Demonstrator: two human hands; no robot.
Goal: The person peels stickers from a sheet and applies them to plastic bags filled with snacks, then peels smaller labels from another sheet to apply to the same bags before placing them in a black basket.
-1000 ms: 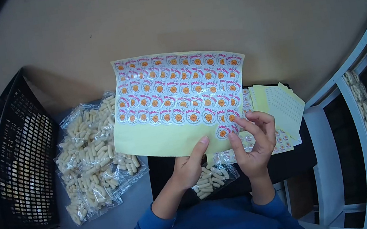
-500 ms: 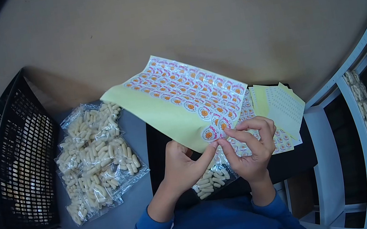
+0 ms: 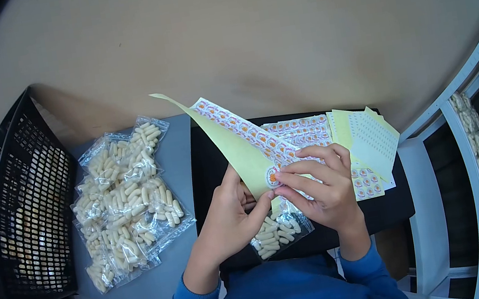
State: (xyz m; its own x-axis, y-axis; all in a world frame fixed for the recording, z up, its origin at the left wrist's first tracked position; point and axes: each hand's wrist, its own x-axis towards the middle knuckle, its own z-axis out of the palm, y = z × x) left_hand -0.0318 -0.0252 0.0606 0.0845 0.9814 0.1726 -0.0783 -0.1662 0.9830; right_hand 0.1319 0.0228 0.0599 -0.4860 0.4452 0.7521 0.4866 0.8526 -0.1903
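Note:
A yellow-backed sheet of round stickers (image 3: 229,143) is held up in front of me, curled so that its printed side folds inward. My left hand (image 3: 225,221) grips its lower corner, thumb in front and fingers behind. The thumb and index finger of my right hand (image 3: 324,189) pinch at a round white-and-orange sticker (image 3: 271,175) at that corner. Whether the sticker has come fully off the backing is hard to tell. Below my hands lies a clear plastic bag of pale capsule-shaped pieces (image 3: 277,235), partly covered by them.
Several similar filled bags (image 3: 127,206) are heaped on the grey surface (image 3: 175,156) at left. A black perforated basket (image 3: 28,206) stands beyond them. More sticker sheets (image 3: 367,136) lie on the black surface (image 3: 393,204) at right, near a white-framed rack (image 3: 465,165).
The sheet has tilted and curled over, showing less of its printed face. My right fingers have closed in on the corner sticker, and my left hand has shifted slightly left.

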